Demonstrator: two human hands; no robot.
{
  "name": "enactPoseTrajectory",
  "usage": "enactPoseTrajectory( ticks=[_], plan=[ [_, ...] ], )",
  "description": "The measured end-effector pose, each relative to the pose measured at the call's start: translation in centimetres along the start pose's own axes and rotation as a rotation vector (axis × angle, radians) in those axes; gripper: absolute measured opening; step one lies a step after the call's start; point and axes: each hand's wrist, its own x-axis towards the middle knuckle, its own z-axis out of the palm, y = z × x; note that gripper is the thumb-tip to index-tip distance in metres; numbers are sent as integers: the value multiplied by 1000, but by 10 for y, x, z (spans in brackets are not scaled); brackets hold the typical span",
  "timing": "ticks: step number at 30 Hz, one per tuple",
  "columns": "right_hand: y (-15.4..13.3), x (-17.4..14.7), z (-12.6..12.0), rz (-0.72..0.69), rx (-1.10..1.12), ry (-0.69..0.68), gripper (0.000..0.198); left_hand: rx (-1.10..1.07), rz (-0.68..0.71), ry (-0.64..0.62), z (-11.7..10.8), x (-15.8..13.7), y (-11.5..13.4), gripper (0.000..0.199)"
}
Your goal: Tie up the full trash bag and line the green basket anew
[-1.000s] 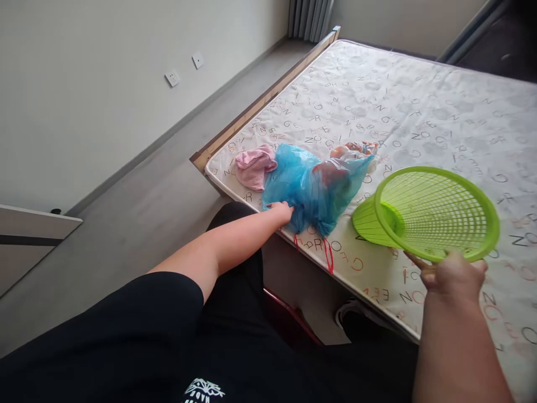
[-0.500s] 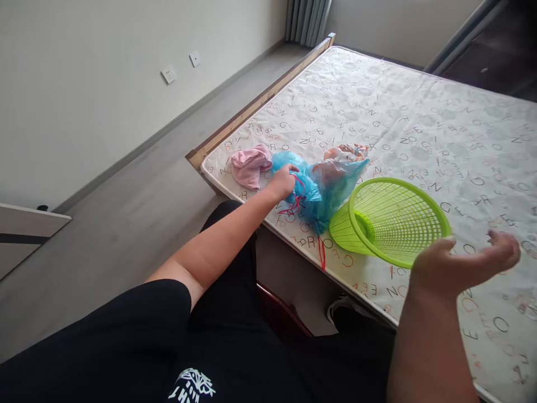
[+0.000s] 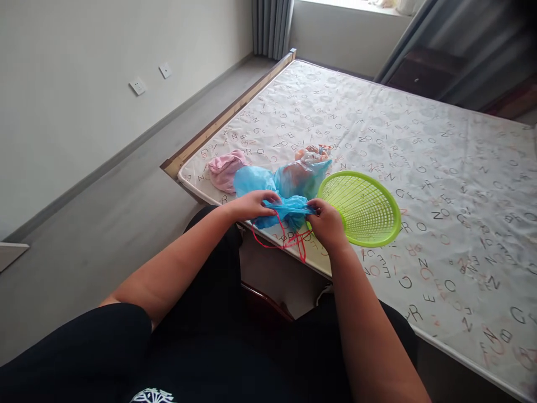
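Observation:
Both hands pinch the gathered mouth of a blue plastic bag (image 3: 254, 180) with red drawstrings, at the near edge of the mattress. My left hand (image 3: 255, 205) is closed on the mouth's left side. Closed on the right side is my right hand (image 3: 326, 223). Red drawstrings (image 3: 289, 242) hang below the mouth, over the mattress edge. Just behind lies a second blue bag (image 3: 300, 178), filled, with reddish contents showing through. A light green mesh basket (image 3: 396, 212) lies tipped on its side by my right hand, its base partly hidden. A pink cloth (image 3: 226, 170) sits crumpled at the left.
The letter-patterned mattress (image 3: 356, 123) rests in a wooden bed frame (image 3: 235, 112). A white wall with sockets (image 3: 137, 86) stands at left, and grey curtains (image 3: 272, 28) hang at the back. A reddish-brown seat edge (image 3: 268, 299) shows between my legs.
My right hand has come in from the right and now grips the bag's mouth opposite my left hand. The mouth is stretched between them, nearer to me. The view has shifted right.

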Motion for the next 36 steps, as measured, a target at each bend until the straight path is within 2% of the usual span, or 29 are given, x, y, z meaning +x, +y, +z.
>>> enactPoseTrajectory(
  ticks=[4,6,9,11,14,16,18,20,23,25,28,30,33,35,36],
  plan=[
    [-7,-3,-14,202,491,12,30,148,-74,87,-10,-10,-15,42],
    [-11,-4,-18,244,651,24,37,168,-88,40,-12,-15,-15,43],
    [-14,-5,-26,304,825,-16,40,56,-112,-7,-13,-20,-12,52],
    [-16,-5,-33,338,936,-49,39,10,-122,70,-12,-21,-9,52],
    [-18,-5,-41,362,1077,-18,40,155,-74,239,-10,-24,-3,40],
    [-19,-5,-44,360,1083,40,42,253,-13,346,-4,-28,5,32],
    [-20,-5,-45,352,1011,86,44,233,50,421,7,-32,18,29],
    [-22,-7,-43,334,942,102,44,186,116,407,24,-36,33,32],
    [-28,-12,-35,276,909,89,38,225,181,286,54,-34,49,56],
    [-34,-17,-32,219,897,36,36,267,155,226,71,-27,53,62],
    [-43,-23,-37,144,920,-105,36,237,41,196,88,-16,52,44],
    [-48,-27,-46,97,971,-184,37,119,-5,182,95,-12,49,49],
    [-48,-29,-59,28,1057,-334,40,-88,-5,183,102,-10,47,68],
    [-43,-28,-64,-16,1073,-404,43,-156,-3,211,103,-9,46,59],
    [-39,-26,-64,-39,1043,-390,45,-189,-15,229,102,-8,46,53]
  ],
)
